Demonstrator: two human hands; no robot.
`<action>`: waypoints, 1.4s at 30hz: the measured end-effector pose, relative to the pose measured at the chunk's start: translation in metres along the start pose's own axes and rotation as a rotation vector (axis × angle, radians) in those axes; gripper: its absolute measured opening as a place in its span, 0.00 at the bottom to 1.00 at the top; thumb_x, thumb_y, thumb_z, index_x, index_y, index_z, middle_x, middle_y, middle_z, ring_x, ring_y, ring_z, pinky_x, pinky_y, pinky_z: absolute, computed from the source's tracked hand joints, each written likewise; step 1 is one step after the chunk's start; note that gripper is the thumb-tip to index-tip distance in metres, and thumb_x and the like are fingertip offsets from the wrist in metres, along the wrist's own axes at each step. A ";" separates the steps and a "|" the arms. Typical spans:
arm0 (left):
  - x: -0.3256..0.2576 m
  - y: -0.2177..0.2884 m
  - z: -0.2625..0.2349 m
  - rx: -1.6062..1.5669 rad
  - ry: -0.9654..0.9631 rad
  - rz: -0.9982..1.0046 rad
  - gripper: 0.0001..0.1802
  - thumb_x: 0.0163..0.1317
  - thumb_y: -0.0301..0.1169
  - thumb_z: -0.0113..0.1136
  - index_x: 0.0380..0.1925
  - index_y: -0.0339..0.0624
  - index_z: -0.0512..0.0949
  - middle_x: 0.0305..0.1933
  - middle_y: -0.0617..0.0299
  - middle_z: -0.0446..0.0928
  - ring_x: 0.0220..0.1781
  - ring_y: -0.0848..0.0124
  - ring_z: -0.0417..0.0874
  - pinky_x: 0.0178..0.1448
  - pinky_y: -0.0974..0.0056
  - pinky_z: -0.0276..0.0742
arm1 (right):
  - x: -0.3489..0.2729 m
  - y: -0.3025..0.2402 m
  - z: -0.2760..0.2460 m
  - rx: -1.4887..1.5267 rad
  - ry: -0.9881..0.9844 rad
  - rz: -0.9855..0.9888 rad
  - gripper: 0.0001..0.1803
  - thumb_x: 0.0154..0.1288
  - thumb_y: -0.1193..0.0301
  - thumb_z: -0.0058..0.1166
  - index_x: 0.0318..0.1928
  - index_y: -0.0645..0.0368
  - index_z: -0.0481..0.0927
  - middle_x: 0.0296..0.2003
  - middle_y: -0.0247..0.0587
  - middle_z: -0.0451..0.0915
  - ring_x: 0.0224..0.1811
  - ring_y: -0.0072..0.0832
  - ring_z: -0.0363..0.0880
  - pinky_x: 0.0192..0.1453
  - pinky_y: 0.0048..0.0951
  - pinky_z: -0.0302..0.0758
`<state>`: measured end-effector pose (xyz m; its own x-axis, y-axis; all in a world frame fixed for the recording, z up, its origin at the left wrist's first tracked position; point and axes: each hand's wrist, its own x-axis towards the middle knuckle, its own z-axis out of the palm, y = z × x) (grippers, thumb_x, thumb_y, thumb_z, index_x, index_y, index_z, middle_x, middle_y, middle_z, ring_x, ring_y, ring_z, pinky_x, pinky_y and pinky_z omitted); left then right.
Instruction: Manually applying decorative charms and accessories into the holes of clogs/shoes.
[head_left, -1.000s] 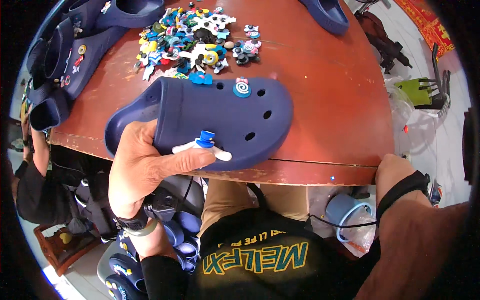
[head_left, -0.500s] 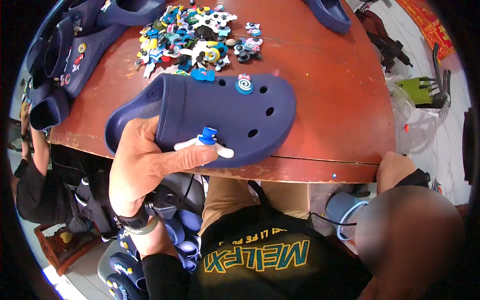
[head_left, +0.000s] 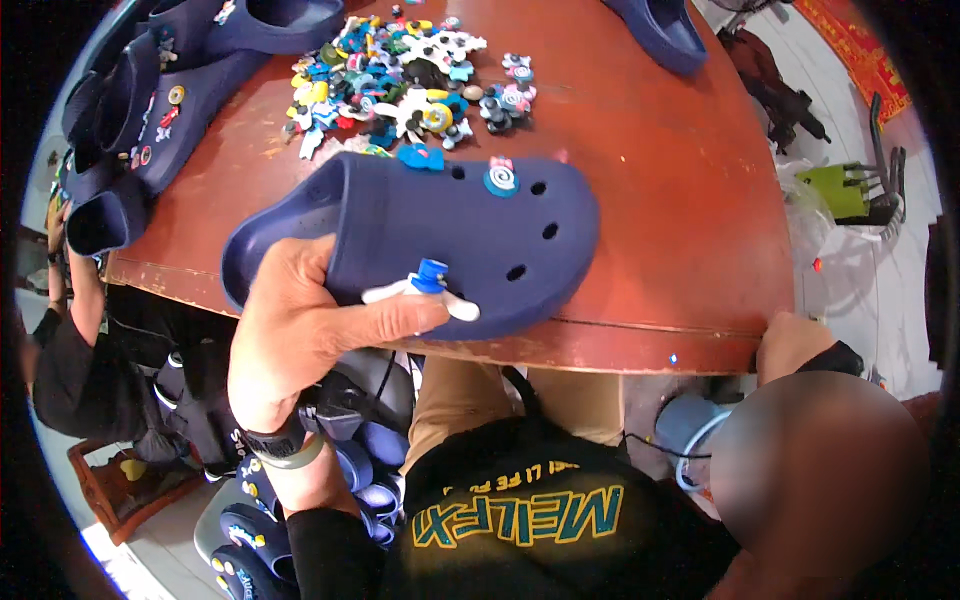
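Note:
My left hand (head_left: 300, 330) grips a dark blue clog (head_left: 440, 225) over the near edge of the table, fingers inside or beneath its opening and thumb on top. Under the thumb, a white charm with a blue hat (head_left: 432, 276) lies against the clog's near side. A blue-and-white swirl charm (head_left: 501, 179) and a blue charm (head_left: 420, 157) sit on its far side. Several holes in the upper show bare. At the table's right corner is my right hand (head_left: 792, 343), a dark band at its wrist; its fingers are not distinguishable.
Behind the clog lies a heap of colourful shoe charms (head_left: 400, 85) on the red-brown table (head_left: 660, 230). More clogs (head_left: 190, 120) stand at the far left, and one clog (head_left: 665, 35) at the far edge. A blue bucket (head_left: 688, 425) stands below. Another person's arm (head_left: 86, 300) is at left.
The clog and my left hand appear slightly farther right and lower in the picture, as does the table with its charms. The grip on the clog and white charm stays the same.

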<state>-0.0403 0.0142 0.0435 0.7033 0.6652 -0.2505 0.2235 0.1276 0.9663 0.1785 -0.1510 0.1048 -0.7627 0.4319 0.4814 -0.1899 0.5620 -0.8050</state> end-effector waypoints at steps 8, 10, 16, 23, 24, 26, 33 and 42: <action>0.001 0.003 -0.007 0.084 -0.147 -0.080 0.15 0.55 0.24 0.70 0.42 0.30 0.82 0.36 0.63 0.84 0.37 0.79 0.79 0.43 0.71 0.77 | 0.003 -0.020 -0.034 0.076 -0.045 -0.035 0.13 0.68 0.66 0.52 0.37 0.65 0.81 0.36 0.51 0.82 0.35 0.40 0.83 0.32 0.32 0.79; 0.003 0.004 0.000 0.086 -0.148 -0.057 0.14 0.55 0.23 0.70 0.41 0.29 0.82 0.35 0.62 0.84 0.36 0.79 0.80 0.42 0.71 0.76 | 0.002 -0.027 -0.062 0.177 -0.026 0.002 0.13 0.68 0.65 0.52 0.37 0.65 0.81 0.36 0.51 0.82 0.35 0.40 0.83 0.32 0.32 0.79; -0.006 -0.001 0.002 0.011 -0.038 0.024 0.14 0.52 0.20 0.70 0.40 0.31 0.82 0.36 0.60 0.85 0.36 0.77 0.81 0.44 0.70 0.76 | -0.019 0.013 -0.103 -0.729 0.484 0.352 0.06 0.66 0.77 0.52 0.34 0.67 0.80 0.34 0.39 0.81 0.37 0.29 0.78 0.41 0.29 0.76; -0.006 -0.001 -0.003 0.033 -0.050 -0.028 0.13 0.52 0.19 0.69 0.39 0.32 0.82 0.36 0.61 0.85 0.37 0.78 0.81 0.44 0.71 0.76 | -0.064 0.137 -0.131 -0.890 0.648 0.695 0.08 0.62 0.71 0.59 0.40 0.62 0.83 0.32 0.41 0.80 0.34 0.28 0.78 0.41 0.29 0.74; -0.006 -0.003 -0.004 0.029 -0.052 -0.039 0.13 0.52 0.19 0.69 0.39 0.32 0.82 0.36 0.61 0.85 0.37 0.78 0.81 0.43 0.71 0.76 | -0.061 0.145 -0.128 -0.953 0.652 0.631 0.09 0.63 0.71 0.59 0.41 0.62 0.83 0.33 0.42 0.79 0.34 0.30 0.78 0.41 0.30 0.74; -0.005 -0.001 -0.006 0.053 -0.062 -0.032 0.12 0.52 0.20 0.69 0.39 0.32 0.82 0.35 0.61 0.85 0.36 0.79 0.81 0.43 0.71 0.76 | -0.058 0.154 -0.124 -0.922 0.642 0.686 0.09 0.64 0.70 0.59 0.42 0.61 0.83 0.34 0.42 0.79 0.35 0.31 0.78 0.41 0.30 0.75; -0.006 0.003 -0.001 0.017 -0.050 -0.023 0.14 0.54 0.23 0.70 0.41 0.33 0.83 0.35 0.62 0.84 0.37 0.79 0.80 0.44 0.71 0.76 | -0.058 0.173 -0.119 -0.926 0.635 0.529 0.09 0.62 0.71 0.59 0.42 0.58 0.81 0.37 0.45 0.77 0.40 0.43 0.78 0.45 0.38 0.76; 0.003 -0.006 -0.007 0.035 -0.090 0.045 0.16 0.56 0.25 0.70 0.44 0.32 0.82 0.38 0.61 0.84 0.40 0.78 0.81 0.47 0.71 0.76 | -0.053 0.172 -0.110 -1.001 0.527 0.638 0.07 0.65 0.73 0.56 0.42 0.60 0.78 0.46 0.44 0.73 0.44 0.39 0.77 0.47 0.37 0.76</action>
<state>-0.0447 0.0205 0.0376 0.7706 0.6007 -0.2128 0.2128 0.0722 0.9744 0.2541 0.0007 -0.0208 -0.1697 0.9121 0.3733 0.8303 0.3364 -0.4444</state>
